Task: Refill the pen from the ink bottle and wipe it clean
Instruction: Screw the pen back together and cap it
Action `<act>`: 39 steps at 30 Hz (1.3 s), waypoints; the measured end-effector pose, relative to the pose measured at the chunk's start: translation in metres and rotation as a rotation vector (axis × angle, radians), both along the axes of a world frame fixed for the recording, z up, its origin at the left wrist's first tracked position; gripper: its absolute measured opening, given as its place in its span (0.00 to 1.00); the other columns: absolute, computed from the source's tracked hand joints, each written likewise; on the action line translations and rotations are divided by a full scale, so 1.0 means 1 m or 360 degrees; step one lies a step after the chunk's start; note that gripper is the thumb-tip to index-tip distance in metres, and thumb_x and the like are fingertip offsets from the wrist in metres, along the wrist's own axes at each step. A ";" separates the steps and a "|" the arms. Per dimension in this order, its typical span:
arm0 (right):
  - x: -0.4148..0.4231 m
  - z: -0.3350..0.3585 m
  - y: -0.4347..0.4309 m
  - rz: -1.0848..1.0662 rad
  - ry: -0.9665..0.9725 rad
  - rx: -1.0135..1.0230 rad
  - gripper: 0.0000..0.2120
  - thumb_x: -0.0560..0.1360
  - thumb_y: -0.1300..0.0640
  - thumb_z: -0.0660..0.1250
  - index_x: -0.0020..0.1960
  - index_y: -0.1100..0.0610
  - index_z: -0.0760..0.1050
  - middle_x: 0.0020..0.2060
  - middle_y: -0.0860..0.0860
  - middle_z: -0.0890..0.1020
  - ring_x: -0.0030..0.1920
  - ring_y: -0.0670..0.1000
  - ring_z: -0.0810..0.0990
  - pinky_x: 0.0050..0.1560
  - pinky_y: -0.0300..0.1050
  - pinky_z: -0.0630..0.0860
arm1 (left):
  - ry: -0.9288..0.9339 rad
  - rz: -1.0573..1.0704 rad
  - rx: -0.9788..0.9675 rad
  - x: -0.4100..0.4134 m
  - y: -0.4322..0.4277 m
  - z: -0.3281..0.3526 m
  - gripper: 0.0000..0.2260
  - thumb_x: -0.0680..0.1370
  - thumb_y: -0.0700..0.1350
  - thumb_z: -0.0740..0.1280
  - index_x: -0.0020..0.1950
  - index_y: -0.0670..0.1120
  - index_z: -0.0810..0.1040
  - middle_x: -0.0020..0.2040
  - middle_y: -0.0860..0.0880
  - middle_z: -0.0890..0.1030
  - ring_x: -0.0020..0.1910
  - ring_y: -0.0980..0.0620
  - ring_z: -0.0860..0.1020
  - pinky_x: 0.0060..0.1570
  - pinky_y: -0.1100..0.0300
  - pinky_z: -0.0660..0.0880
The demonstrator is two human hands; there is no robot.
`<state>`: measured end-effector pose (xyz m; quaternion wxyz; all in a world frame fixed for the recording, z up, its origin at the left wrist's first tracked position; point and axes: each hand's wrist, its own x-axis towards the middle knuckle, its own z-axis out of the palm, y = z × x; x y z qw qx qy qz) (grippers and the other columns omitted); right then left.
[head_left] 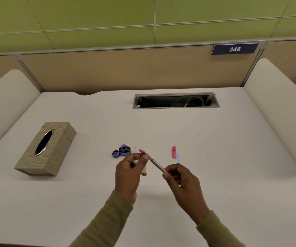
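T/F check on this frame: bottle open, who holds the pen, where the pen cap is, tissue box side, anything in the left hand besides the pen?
1. The ink bottle is open, its lid beside it on the desk. True.
2. Only the right hand holds the pen. False: the left hand grips it near the nib, the right hand at the back end.
3. The pen cap is on the pen. False: it lies on the desk, right of the hands.
4. The tissue box sits left of the bottle. True.
5. The left hand also holds something white, probably a tissue. True.

Office cubicle: numbered partition (234, 49), desk (90, 113).
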<state>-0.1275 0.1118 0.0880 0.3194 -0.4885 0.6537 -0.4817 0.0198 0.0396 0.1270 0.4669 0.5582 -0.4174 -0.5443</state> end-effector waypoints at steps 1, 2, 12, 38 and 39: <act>0.000 0.000 0.000 0.0001 -0.0028 0.0018 0.05 0.77 0.57 0.71 0.47 0.48 0.79 0.40 0.44 0.82 0.39 0.49 0.80 0.40 0.45 0.80 | 0.0016 -0.0002 0.0016 0.000 0.000 0.000 0.04 0.73 0.44 0.73 0.45 0.44 0.85 0.35 0.45 0.73 0.32 0.51 0.72 0.38 0.56 0.75; 0.001 0.000 0.001 0.0003 -0.0064 0.0034 0.04 0.78 0.56 0.69 0.47 0.48 0.80 0.39 0.45 0.82 0.38 0.49 0.80 0.39 0.45 0.80 | 0.0037 -0.0008 0.0029 0.001 0.000 0.000 0.04 0.73 0.44 0.73 0.45 0.44 0.85 0.35 0.44 0.73 0.32 0.51 0.71 0.39 0.54 0.75; 0.012 0.020 0.003 0.0016 -0.0851 0.0275 0.11 0.83 0.58 0.61 0.52 0.50 0.82 0.33 0.50 0.71 0.34 0.49 0.66 0.33 0.42 0.65 | 0.0190 -0.0011 0.0126 0.004 0.002 0.001 0.06 0.74 0.43 0.72 0.47 0.42 0.85 0.36 0.43 0.74 0.36 0.47 0.71 0.43 0.52 0.72; 0.025 0.026 -0.001 0.0129 -0.0778 0.0360 0.06 0.81 0.58 0.62 0.49 0.57 0.77 0.32 0.50 0.72 0.30 0.45 0.66 0.31 0.38 0.66 | 0.0154 0.0057 0.0176 0.003 0.007 0.008 0.05 0.76 0.42 0.70 0.42 0.49 0.84 0.41 0.45 0.80 0.41 0.47 0.74 0.50 0.46 0.77; 0.026 0.026 0.000 0.0143 -0.0742 0.0351 0.06 0.81 0.58 0.62 0.50 0.55 0.77 0.33 0.50 0.72 0.31 0.45 0.67 0.32 0.39 0.66 | 0.0157 0.0054 0.0176 0.003 0.006 0.009 0.05 0.76 0.42 0.70 0.42 0.49 0.84 0.42 0.45 0.80 0.41 0.47 0.74 0.50 0.45 0.77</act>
